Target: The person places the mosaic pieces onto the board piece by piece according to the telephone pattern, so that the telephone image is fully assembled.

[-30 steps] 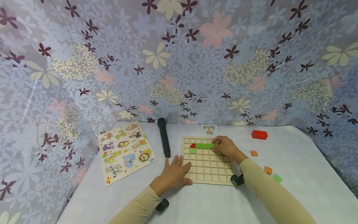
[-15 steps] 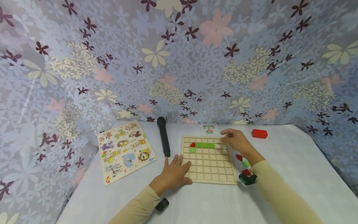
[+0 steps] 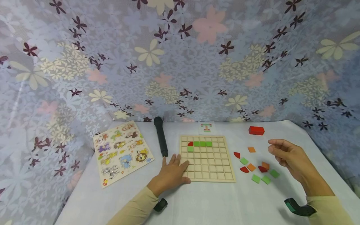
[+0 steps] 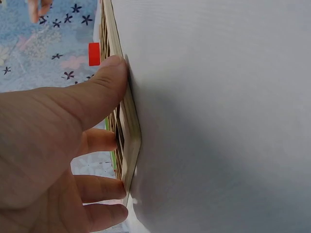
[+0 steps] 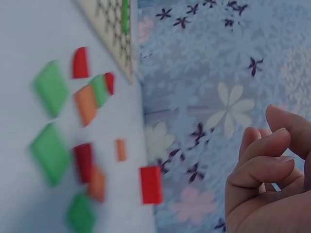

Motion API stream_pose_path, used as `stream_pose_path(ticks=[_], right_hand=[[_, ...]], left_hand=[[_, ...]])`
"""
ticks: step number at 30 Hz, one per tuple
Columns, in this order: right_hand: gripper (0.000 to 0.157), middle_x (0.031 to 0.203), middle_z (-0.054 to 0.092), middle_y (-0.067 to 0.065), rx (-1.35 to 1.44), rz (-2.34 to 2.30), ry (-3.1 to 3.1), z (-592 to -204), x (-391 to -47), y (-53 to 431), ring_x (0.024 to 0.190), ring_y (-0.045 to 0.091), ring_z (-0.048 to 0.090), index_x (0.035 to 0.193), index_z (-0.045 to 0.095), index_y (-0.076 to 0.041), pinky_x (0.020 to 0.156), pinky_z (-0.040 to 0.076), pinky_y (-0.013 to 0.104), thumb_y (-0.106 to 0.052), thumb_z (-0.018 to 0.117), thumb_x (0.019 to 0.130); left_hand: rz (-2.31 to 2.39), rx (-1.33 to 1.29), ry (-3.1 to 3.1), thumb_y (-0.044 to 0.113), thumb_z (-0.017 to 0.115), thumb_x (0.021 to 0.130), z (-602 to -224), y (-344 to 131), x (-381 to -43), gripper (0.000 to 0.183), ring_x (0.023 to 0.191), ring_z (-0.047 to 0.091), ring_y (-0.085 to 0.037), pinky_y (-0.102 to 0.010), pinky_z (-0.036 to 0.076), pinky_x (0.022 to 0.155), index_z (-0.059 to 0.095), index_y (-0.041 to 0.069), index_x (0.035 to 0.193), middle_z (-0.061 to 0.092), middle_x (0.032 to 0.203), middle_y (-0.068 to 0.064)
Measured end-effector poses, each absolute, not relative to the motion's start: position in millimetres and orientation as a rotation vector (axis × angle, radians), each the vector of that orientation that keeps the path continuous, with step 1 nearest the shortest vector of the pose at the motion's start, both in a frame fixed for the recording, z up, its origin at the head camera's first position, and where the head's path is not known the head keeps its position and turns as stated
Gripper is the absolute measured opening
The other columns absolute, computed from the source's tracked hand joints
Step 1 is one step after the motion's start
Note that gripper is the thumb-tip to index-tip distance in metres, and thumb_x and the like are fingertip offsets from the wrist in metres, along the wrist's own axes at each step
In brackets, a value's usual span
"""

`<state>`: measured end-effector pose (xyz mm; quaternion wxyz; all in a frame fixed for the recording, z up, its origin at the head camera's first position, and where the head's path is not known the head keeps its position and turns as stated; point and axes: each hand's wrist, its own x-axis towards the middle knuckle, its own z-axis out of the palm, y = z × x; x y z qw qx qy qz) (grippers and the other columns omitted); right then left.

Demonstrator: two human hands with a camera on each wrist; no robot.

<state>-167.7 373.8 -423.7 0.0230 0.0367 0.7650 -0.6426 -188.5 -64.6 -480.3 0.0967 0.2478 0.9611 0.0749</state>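
Observation:
My left hand (image 3: 170, 175) rests with spread fingers on the left edge of the wooden grid board (image 3: 209, 165). In the left wrist view its thumb (image 4: 109, 80) lies against the board's rim. On the board are a red quarter-round tile (image 3: 190, 144), a row of green square tiles (image 3: 202, 144) and another green tile (image 3: 190, 149) under the red one. My right hand (image 3: 292, 161) hovers right of the loose tiles, its fingers loosely bent. Nothing shows between its thumb and fingers (image 5: 265, 150) in the right wrist view.
Loose green (image 3: 256, 178), orange (image 3: 251, 167) and red (image 3: 237, 155) tiles lie right of the board. Behind them is a red block (image 3: 256, 130). A pattern card (image 3: 206, 127) lies behind the board. Left are a black microphone (image 3: 161, 137) and an animal puzzle (image 3: 121, 168).
My right hand has let go of the last green tile in the row and moved right, past the loose tiles, uncovering them. My left hand has stayed on the board's edge.

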Motion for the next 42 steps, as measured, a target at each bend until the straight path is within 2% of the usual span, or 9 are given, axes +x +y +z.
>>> stream_pose_path(ticks=[2, 9, 21, 24, 28, 30, 35, 38, 42], right_hand=[[0.021, 0.091, 0.061, -0.008, 0.149, -1.957, 2.369, -432.0, -162.0, 380.6, 0.064, 0.016, 0.049, 0.118, 0.066, -0.029, 0.052, 0.036, 0.034, -0.019, 0.068, 0.100], [0.018, 0.094, 0.065, -0.012, 0.318, -1.804, 2.373, -458.4, -145.7, 399.4, 0.066, 0.015, 0.051, 0.113, 0.064, -0.037, 0.054, 0.041, 0.033, -0.026, 0.069, 0.099], [0.022, 0.096, 0.067, -0.017, 0.347, -1.763, 2.329, -472.4, -142.1, 410.8, 0.068, 0.011, 0.050, 0.110, 0.066, -0.041, 0.056, 0.041, 0.029, -0.022, 0.067, 0.100], [0.023, 0.097, 0.066, -0.017, 0.333, -1.702, 2.354, -471.0, -146.6, 404.8, 0.070, 0.012, 0.051, 0.122, 0.065, -0.032, 0.058, 0.043, 0.030, -0.027, 0.069, 0.099], [0.053, 0.099, 0.065, -0.014, 0.299, -1.613, 2.402, -467.2, -162.1, 387.1, 0.072, 0.016, 0.051, 0.141, 0.052, -0.006, 0.059, 0.043, 0.030, -0.032, 0.070, 0.098], [0.061, 0.098, 0.063, -0.008, 0.267, -1.575, 2.417, -464.6, -175.2, 374.6, 0.069, 0.018, 0.051, 0.145, 0.046, 0.000, 0.057, 0.043, 0.031, -0.032, 0.069, 0.099], [0.060, 0.108, 0.058, 0.007, 0.206, -1.489, 2.422, -465.1, -209.9, 340.5, 0.062, 0.021, 0.046, 0.146, 0.046, 0.001, 0.052, 0.041, 0.030, -0.028, 0.069, 0.098], [0.056, 0.113, 0.059, 0.011, 0.170, -1.390, 2.469, -470.3, -225.7, 322.5, 0.072, 0.023, 0.051, 0.142, 0.050, 0.000, 0.059, 0.046, 0.030, -0.025, 0.070, 0.096], [0.049, 0.110, 0.060, 0.014, 0.111, -1.231, 2.562, -478.0, -236.5, 307.7, 0.094, 0.027, 0.055, 0.136, 0.055, 0.002, 0.076, 0.052, 0.034, -0.018, 0.071, 0.094]], left_hand=[[0.231, 0.728, 2.843, 0.060, 0.071, 0.087, -480.4, -65.2, -188.1, 0.079, 0.151, 0.030, -0.041, -0.071, 0.021, 0.115, 0.050, 0.020, 0.152, 0.035, 0.161, -0.022], [0.243, 0.729, 2.840, 0.060, 0.070, 0.087, -482.1, -65.2, -188.1, 0.079, 0.151, 0.029, -0.041, -0.071, 0.020, 0.116, 0.050, 0.020, 0.152, 0.035, 0.162, -0.022], [0.260, 0.719, 2.843, 0.059, 0.070, 0.087, -479.3, -67.1, -190.3, 0.079, 0.151, 0.027, -0.043, -0.072, 0.019, 0.116, 0.049, 0.021, 0.153, 0.034, 0.162, -0.021], [0.260, 0.730, 2.840, 0.059, 0.070, 0.088, -478.9, -66.3, -189.7, 0.078, 0.151, 0.028, -0.043, -0.071, 0.020, 0.115, 0.049, 0.020, 0.153, 0.034, 0.162, -0.022], [0.255, 0.733, 2.839, 0.059, 0.070, 0.088, -479.1, -66.6, -189.2, 0.078, 0.151, 0.029, -0.043, -0.071, 0.021, 0.115, 0.049, 0.020, 0.153, 0.035, 0.162, -0.022], [0.257, 0.727, 2.840, 0.058, 0.070, 0.088, -479.4, -67.8, -189.5, 0.078, 0.151, 0.029, -0.043, -0.071, 0.021, 0.115, 0.049, 0.020, 0.152, 0.035, 0.162, -0.022], [0.264, 0.716, 2.839, 0.058, 0.071, 0.087, -479.7, -69.5, -189.3, 0.078, 0.151, 0.028, -0.044, -0.071, 0.020, 0.115, 0.050, 0.020, 0.152, 0.034, 0.162, -0.022], [0.263, 0.712, 2.838, 0.059, 0.071, 0.087, -480.5, -69.2, -189.1, 0.079, 0.151, 0.028, -0.044, -0.072, 0.020, 0.115, 0.049, 0.021, 0.153, 0.034, 0.162, -0.022], [0.264, 0.715, 2.837, 0.059, 0.071, 0.087, -480.8, -67.2, -189.4, 0.079, 0.151, 0.028, -0.044, -0.072, 0.020, 0.115, 0.049, 0.021, 0.153, 0.034, 0.162, -0.022]])
